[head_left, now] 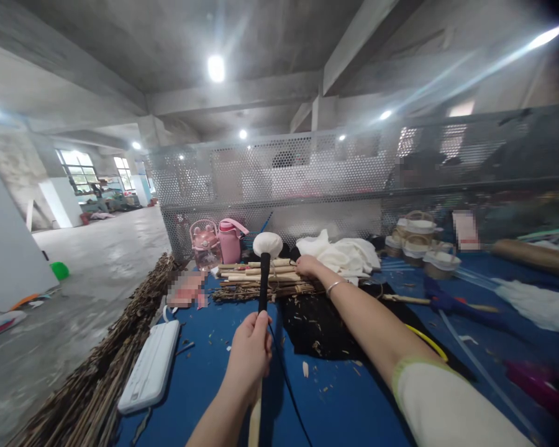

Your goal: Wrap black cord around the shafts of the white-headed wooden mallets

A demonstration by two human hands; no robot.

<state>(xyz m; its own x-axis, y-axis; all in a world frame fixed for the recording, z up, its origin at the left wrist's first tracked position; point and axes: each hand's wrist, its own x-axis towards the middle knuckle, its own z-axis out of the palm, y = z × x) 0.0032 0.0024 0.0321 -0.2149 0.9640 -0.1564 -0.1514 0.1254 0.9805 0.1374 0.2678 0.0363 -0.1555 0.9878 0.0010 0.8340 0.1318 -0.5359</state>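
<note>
My left hand (250, 347) is closed round a stick whose upper part is wrapped in black and topped by a round white cloth head (268, 244). The stick stands roughly upright, its pale wooden lower end showing below my fist. A thin black cord hangs beside it toward the table's near edge. Farther off, my right hand (309, 267) reaches to the right end of a pile of light wooden sticks (242, 273), fingers bent together; what they hold, if anything, is too small to tell. Crumpled white cloth (345, 253) lies just beyond that hand.
Dry brown stalks (116, 347) run along the left beside a white power bank (151, 366). Pink bottles (230, 241) stand behind the sticks, before a perforated metal screen (251, 180). Small cloth-topped baskets (440, 262) sit at right. Black cloth (317, 326) with wood scraps covers the blue table (205, 385).
</note>
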